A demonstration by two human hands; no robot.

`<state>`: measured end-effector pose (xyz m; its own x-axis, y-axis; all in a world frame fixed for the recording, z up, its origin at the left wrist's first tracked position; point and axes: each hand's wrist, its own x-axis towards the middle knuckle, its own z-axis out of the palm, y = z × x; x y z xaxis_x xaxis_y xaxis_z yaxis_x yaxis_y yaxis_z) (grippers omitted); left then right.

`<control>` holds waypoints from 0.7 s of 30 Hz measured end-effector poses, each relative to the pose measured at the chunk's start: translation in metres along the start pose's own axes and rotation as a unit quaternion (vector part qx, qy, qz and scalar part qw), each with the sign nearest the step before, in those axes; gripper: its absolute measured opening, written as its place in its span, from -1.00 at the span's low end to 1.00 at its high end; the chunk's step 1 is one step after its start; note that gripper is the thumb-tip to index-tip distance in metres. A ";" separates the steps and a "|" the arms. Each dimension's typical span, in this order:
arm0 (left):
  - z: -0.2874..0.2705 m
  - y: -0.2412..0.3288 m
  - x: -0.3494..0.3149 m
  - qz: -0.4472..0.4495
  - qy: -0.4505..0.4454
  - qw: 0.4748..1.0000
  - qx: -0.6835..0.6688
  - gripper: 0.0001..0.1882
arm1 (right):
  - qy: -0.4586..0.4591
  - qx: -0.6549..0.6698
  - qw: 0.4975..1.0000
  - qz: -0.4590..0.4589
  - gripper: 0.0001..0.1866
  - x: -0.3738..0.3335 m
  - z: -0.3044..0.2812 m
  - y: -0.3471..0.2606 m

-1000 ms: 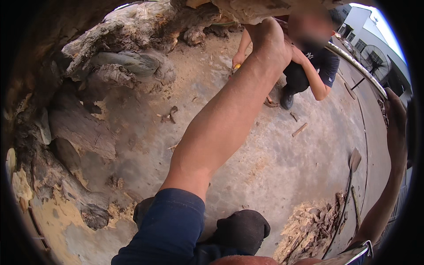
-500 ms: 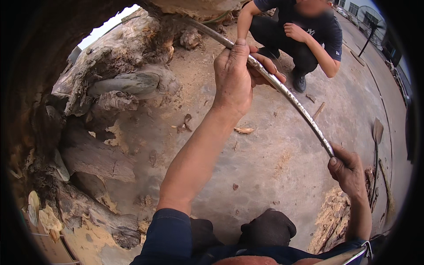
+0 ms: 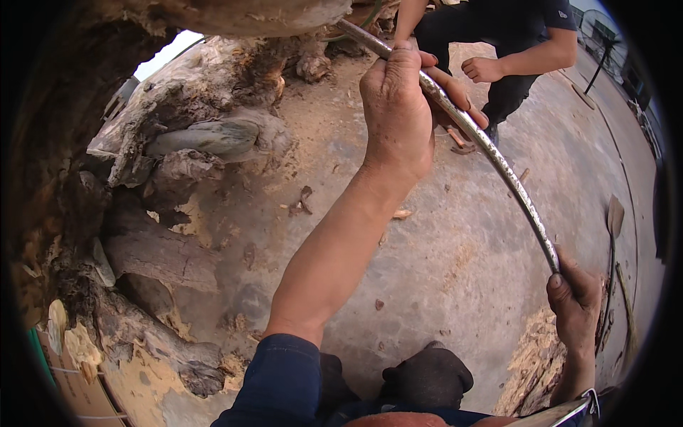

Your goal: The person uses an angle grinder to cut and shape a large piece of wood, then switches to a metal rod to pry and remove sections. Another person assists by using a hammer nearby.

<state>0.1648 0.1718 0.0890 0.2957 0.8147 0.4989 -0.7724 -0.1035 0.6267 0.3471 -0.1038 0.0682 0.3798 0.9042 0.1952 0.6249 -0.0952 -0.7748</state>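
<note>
A long metal bar [image 3: 504, 169], its silver coat worn and speckled, slants from the top of the head view down to the right. My left hand [image 3: 397, 121] holds its upper part, with the thumb on top and the fingers passing under it, partly stretched out. Around the lower end my right hand [image 3: 576, 302] is closed. The bar's far end reaches the underside of a large piece of weathered wood [image 3: 235, 18] overhead, where its tip is hidden.
Gnarled roots and trunk pieces [image 3: 206, 135] crowd the left side. Another person [image 3: 498, 60] is close by at the far side. Wood scraps [image 3: 302, 201] and sawdust lie on the concrete floor. A shovel [image 3: 615, 217] lies at right, near a rough wood slab [image 3: 533, 356].
Both hands and the bar have shifted right and slightly down in the picture. The other person, crouching before, is now higher in view, with one arm lowered from the chest.
</note>
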 end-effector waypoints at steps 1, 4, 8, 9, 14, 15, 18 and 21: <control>0.002 0.002 -0.001 0.001 0.025 1.000 -0.017 -0.66 | -0.003 0.003 1.000 -0.017 -0.57 0.000 0.007 -0.002; -0.007 -0.005 -0.006 0.014 0.046 0.998 -0.044 -0.66 | -0.056 -0.024 0.996 -0.069 -0.58 -0.012 0.032 -0.005; -0.029 -0.002 -0.020 -0.049 0.013 0.993 -0.103 -0.53 | -0.256 0.256 0.928 0.085 -0.48 -0.034 0.067 0.001; -0.034 0.001 -0.022 -0.057 -0.003 0.993 -0.103 -0.50 | -0.254 0.263 0.927 0.082 -0.43 -0.041 0.080 0.010; -0.011 -0.014 -0.005 0.003 0.038 0.996 -0.079 -0.58 | -0.132 0.151 0.967 0.156 -0.50 -0.018 0.043 -0.002; 0.006 -0.017 0.002 0.024 0.058 0.994 -0.084 -0.63 | -0.091 0.097 0.980 0.148 -0.51 -0.009 0.020 -0.004; 0.044 -0.018 0.034 0.095 0.026 0.987 -0.128 -0.73 | -0.001 0.000 0.998 0.062 -0.56 -0.007 -0.008 -0.004; 0.039 0.008 0.055 0.112 0.079 0.973 -0.185 -0.54 | 0.027 -0.060 0.996 -0.053 -0.59 -0.001 -0.008 0.002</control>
<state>0.1970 0.1930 0.1447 0.0282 0.8762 0.4811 -0.9655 -0.1008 0.2401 0.3533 -0.1085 0.0716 0.3418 0.8885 0.3061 0.7396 -0.0534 -0.6709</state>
